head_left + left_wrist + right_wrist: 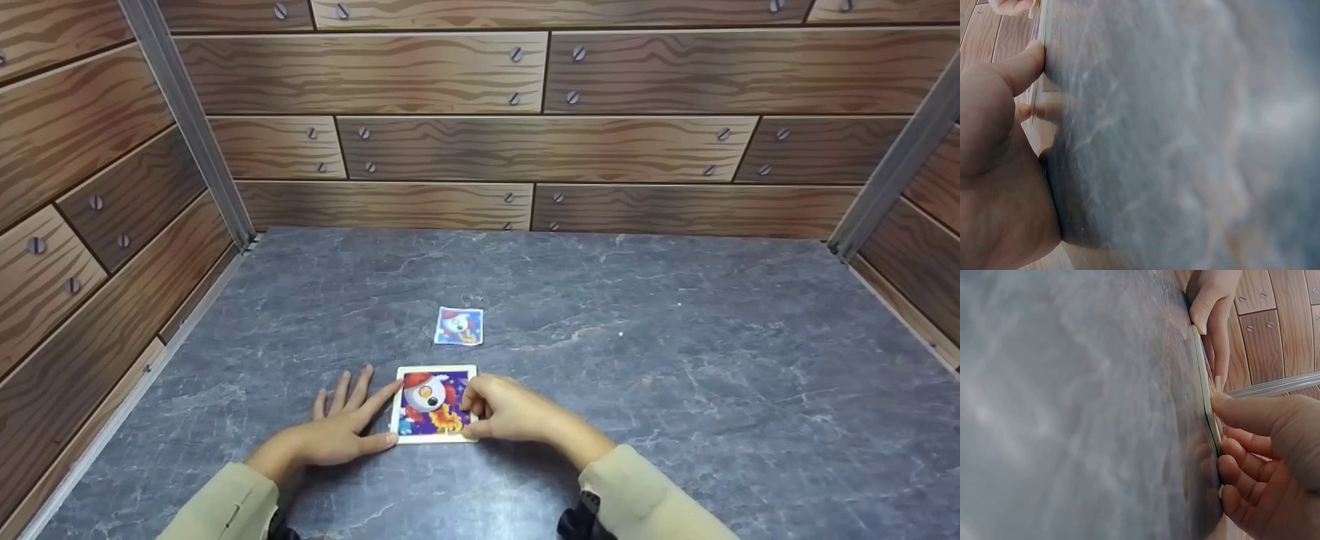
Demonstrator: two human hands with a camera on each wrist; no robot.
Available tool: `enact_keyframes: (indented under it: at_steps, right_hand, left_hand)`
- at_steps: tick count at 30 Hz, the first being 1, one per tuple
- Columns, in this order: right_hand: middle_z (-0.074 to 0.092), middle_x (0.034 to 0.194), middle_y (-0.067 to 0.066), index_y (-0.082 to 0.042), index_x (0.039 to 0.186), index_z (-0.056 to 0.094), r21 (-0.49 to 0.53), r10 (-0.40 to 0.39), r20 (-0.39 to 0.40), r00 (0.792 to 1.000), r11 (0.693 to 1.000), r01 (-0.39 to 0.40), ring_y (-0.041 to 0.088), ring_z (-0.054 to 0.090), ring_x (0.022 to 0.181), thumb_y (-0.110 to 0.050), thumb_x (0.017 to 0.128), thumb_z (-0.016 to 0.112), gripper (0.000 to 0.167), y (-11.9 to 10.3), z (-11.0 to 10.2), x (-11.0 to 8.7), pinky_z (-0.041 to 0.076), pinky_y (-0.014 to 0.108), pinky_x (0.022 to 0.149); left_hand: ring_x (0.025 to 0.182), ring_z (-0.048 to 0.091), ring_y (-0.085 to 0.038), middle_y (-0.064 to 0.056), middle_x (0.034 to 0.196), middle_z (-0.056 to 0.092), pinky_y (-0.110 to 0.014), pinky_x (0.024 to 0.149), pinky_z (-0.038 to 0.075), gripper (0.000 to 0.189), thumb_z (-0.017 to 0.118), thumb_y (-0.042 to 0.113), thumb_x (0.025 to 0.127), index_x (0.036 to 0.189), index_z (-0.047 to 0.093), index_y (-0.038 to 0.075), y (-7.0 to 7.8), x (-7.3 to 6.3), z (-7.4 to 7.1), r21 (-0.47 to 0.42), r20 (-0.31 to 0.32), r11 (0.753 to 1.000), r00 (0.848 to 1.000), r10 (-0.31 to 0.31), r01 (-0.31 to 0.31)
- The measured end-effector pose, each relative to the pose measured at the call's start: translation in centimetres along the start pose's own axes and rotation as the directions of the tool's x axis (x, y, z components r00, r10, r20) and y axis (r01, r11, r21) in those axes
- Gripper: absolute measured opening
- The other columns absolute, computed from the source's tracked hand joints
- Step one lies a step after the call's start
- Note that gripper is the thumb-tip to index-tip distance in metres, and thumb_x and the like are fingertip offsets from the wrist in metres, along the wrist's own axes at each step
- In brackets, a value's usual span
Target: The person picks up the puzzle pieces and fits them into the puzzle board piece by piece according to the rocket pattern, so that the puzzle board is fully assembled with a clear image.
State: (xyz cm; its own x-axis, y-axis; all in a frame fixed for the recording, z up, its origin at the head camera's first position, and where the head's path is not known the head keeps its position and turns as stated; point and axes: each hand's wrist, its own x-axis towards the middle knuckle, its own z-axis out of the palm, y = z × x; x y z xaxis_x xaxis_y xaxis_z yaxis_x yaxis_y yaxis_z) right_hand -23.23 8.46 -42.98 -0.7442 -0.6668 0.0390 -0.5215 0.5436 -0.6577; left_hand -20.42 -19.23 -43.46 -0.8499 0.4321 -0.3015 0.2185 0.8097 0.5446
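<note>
A square picture puzzle in a cream frame (437,442) lies flat on the grey table. Its picture shows a white cartoon figure, red shapes and yellow-orange flames on purple. My left hand (337,431) rests spread at its left side, thumb on the lower left corner and index fingertip at the left edge. My right hand (510,409) is at the right edge, thumb low and fingers curled. In the right wrist view its thumb (1252,413) pinches a small pale puzzle piece (1219,383) that sticks up from the board; the index fingertip is mostly hidden.
A small card (459,327) with a similar cartoon picture lies just behind the puzzle. The marbled grey table (675,375) spreads around both. Wood-print walls (442,75) with grey metal corner posts (191,112) enclose it at the back and sides.
</note>
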Motion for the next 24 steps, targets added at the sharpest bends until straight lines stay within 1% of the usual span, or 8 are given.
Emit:
enact_keyframes:
  at_steps: [4, 9, 11, 15, 18, 22, 24]
  right_hand:
    - [0.055, 0.076, -0.004, -0.007, 0.09, 0.06, 0.004, -0.018, -0.004, 1.0, 1.0, 0.018, 0.006, 0.048, 0.068, -0.017, 0.073, 0.078, 0.026, 0.06, 0.06, -0.01, 0.044, 0.023, 0.065]
    - [0.054, 0.074, -0.006, -0.006, 0.095, 0.063, -0.019, -0.082, -0.009, 0.997, 0.996, 0.082, 0.005, 0.048, 0.068, -0.013, 0.077, 0.075, 0.023, 0.24, 0.09, 0.1, 0.044, 0.023, 0.065]
    - [0.054, 0.073, -0.007, -0.007, 0.098, 0.063, -0.039, -0.09, -0.001, 0.996, 0.995, 0.09, 0.005, 0.048, 0.068, -0.013, 0.078, 0.074, 0.023, 0.25, 0.1, 0.2, 0.043, 0.023, 0.066]
    - [0.054, 0.075, -0.006, -0.01, 0.104, 0.065, -0.071, -0.077, 0.014, 0.997, 0.994, 0.078, 0.006, 0.048, 0.069, -0.015, 0.079, 0.073, 0.027, 0.13, 0.07, 0.29, 0.043, 0.024, 0.066]
    - [0.054, 0.076, -0.006, -0.012, 0.101, 0.066, -0.084, -0.072, 0.014, 0.997, 0.994, 0.073, 0.006, 0.048, 0.069, -0.016, 0.078, 0.074, 0.025, 0.07, 0.09, 0.27, 0.042, 0.024, 0.066]
    - [0.053, 0.073, -0.007, -0.011, 0.095, 0.067, -0.072, -0.082, 0.004, 0.997, 0.994, 0.082, 0.006, 0.048, 0.068, -0.015, 0.077, 0.075, 0.019, 0.13, 0.15, 0.22, 0.042, 0.024, 0.066]
    - [0.053, 0.072, -0.008, -0.011, 0.095, 0.068, -0.063, -0.084, 0.004, 0.996, 0.994, 0.084, 0.005, 0.049, 0.068, -0.015, 0.077, 0.075, 0.02, 0.15, 0.18, 0.16, 0.042, 0.023, 0.066]
  left_hand:
    - [0.133, -0.025, -0.038, -0.016, 0.153, -0.015, -0.063, 0.098, -0.017, 0.076, 0.048, 0.059, 0.088, 0.15, 0.013, 0.031, -0.07, 0.07, 0.02, -0.006, 0.005, 1.0, 1.0, -0.003, 0.003]
    - [0.133, -0.025, -0.04, -0.018, 0.153, -0.015, -0.064, 0.097, -0.016, 0.076, 0.048, 0.057, 0.089, 0.15, 0.014, 0.03, -0.06, -0.02, -0.02, -0.004, 0.0, 1.0, 1.0, 0.002, -0.002]
    - [0.133, -0.024, -0.041, -0.019, 0.152, -0.014, -0.064, 0.097, -0.016, 0.076, 0.049, 0.057, 0.089, 0.15, 0.014, 0.03, -0.05, -0.07, -0.03, -0.003, -0.006, 1.0, 1.0, 0.006, -0.006]
    - [0.133, -0.024, -0.041, -0.02, 0.152, -0.013, -0.065, 0.097, -0.015, 0.076, 0.049, 0.057, 0.089, 0.15, 0.014, 0.03, 0.0, -0.13, -0.04, 0.001, -0.013, 1.0, 1.0, 0.009, -0.009]
    - [0.133, -0.024, -0.041, -0.02, 0.152, -0.014, -0.065, 0.097, -0.016, 0.075, 0.049, 0.057, 0.089, 0.15, 0.014, 0.03, 0.06, -0.12, -0.05, -0.002, -0.011, 1.0, 1.0, 0.01, -0.01]
    - [0.133, -0.025, -0.04, -0.018, 0.152, -0.015, -0.064, 0.097, -0.017, 0.075, 0.049, 0.056, 0.089, 0.15, 0.014, 0.03, 0.12, -0.21, -0.05, -0.013, -0.004, 1.0, 1.0, 0.006, -0.006]
    - [0.133, -0.025, -0.039, -0.018, 0.152, -0.015, -0.064, 0.097, -0.017, 0.075, 0.049, 0.056, 0.089, 0.15, 0.013, 0.03, 0.12, -0.25, -0.05, -0.015, -0.001, 1.0, 1.0, 0.004, -0.004]
